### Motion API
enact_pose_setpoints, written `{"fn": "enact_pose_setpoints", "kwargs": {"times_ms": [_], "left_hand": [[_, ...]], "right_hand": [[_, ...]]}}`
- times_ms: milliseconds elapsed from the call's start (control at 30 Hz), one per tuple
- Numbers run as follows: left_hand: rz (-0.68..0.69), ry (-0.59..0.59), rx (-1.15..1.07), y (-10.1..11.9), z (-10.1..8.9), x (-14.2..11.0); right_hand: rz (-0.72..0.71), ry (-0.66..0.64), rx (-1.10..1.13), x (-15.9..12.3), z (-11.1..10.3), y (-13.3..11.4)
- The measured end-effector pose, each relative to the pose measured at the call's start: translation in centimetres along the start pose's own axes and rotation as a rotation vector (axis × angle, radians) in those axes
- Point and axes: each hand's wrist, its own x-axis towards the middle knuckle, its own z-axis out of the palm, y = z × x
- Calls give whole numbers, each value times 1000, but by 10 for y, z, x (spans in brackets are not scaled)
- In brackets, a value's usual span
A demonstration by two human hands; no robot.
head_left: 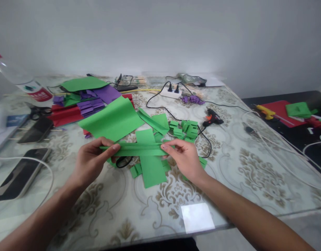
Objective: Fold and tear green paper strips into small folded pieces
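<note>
A long green paper strip (139, 150), creased lengthwise, is stretched level above the table between my two hands. My left hand (96, 155) pinches its left end between thumb and fingers. At the other end, my right hand (181, 153) grips it with thumb and forefinger. Beneath the strip lies a flat green paper piece (152, 174). Small folded green pieces (190, 129) are scattered just beyond my right hand. A large green sheet (112, 120) with a raised crease lies past my left hand.
A black glue gun (212, 118) lies to the right, its cord near a white power strip (171, 92). Purple paper (91, 106), red paper (65, 115), scissors (39, 111) and two phones (22, 172) are on the left. A bottle (24, 82) stands at far left.
</note>
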Motion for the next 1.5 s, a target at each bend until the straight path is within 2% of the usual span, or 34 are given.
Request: {"fn": "enact_pose_setpoints", "kwargs": {"times_ms": [167,333,500,633,700,967,1033,1167,1267,1367,1500], "left_hand": [[-13,-24,-32,-6,-1,-1],[-8,-120,9,-1,-5,-1],[43,-385,227,12,-17,2],[-5,-641,211,16,-24,1],[-10,-697,181,17,-21,-1],[137,-590,351,19,32,-31],[188,-526,403,16,40,-38],[292,-400,458,8,46,-45],[311,-371,457,7,46,-47],[284,-356,443,7,47,-48],[176,-365,364,6,47,-48]], "right_hand": [[-9,31,49,0,0,1],[11,-1,125,2,0,2],[-23,-17,110,3,1,4],[-6,-22,69,3,1,3],[20,-37,56,2,1,2],[105,-192,40,-14,14,2],[112,-212,61,-18,18,2],[132,-231,88,-21,20,0],[167,-221,103,-21,20,-3],[203,-218,127,-20,19,-4],[242,-218,207,-20,20,-3]]}}
